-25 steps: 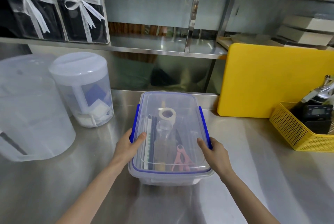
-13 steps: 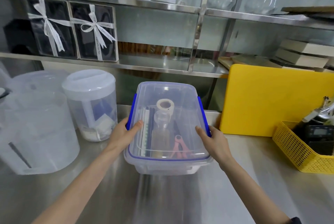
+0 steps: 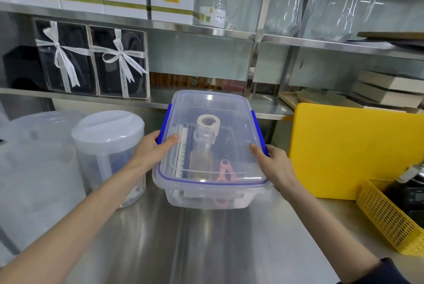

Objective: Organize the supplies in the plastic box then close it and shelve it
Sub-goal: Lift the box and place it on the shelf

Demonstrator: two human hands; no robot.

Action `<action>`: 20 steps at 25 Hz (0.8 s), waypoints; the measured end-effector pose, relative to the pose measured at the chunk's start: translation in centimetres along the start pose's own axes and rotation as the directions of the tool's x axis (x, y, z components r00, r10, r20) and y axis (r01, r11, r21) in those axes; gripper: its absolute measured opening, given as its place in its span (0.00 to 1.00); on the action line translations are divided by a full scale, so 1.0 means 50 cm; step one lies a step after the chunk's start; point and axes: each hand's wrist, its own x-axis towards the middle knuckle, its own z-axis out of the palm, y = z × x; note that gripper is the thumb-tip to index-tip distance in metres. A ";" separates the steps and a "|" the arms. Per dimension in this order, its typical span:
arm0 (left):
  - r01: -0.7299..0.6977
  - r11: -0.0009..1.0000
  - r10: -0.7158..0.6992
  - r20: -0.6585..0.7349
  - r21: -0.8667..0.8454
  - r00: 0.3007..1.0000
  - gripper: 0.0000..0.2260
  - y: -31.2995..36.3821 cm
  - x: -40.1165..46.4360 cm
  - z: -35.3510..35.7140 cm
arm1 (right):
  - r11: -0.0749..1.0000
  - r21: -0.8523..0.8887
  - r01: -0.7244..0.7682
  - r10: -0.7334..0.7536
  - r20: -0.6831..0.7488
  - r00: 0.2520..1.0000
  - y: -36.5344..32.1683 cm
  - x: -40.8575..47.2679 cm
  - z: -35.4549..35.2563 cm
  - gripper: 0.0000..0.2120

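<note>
A clear plastic box [image 3: 236, 123] with a lid and blue side latches hangs above the steel counter, tilted a little toward me. My left hand [image 3: 152, 148] grips its left side and my right hand [image 3: 274, 164] grips its right side. Through the lid I see a tape roll [image 3: 208, 122], a small glass bottle [image 3: 203, 148], pink scissors [image 3: 226, 170] and a notebook [image 3: 182, 150]. Behind the box runs a steel shelf [image 3: 206, 97] with a bare stretch at the middle.
Two black gift boxes with white ribbons [image 3: 91, 61] stand at the shelf's left. Flat boards [image 3: 385, 91] lie at its right. Two translucent lidded tubs [image 3: 107, 153] stand left on the counter [image 3: 206, 237]. A yellow cutting board [image 3: 355, 150] and a yellow basket [image 3: 390, 215] are right.
Both hands have lifted the closed box off the counter and carried it up and away toward the shelf. My view has tilted upward, showing more shelves.
</note>
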 end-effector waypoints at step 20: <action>-0.134 0.990 0.135 -0.029 0.051 0.990 0.12 0.153 0.309 0.031 | 0.997 0.008 0.074 -0.074 -0.002 0.997 -0.105 0.342 0.024 0.13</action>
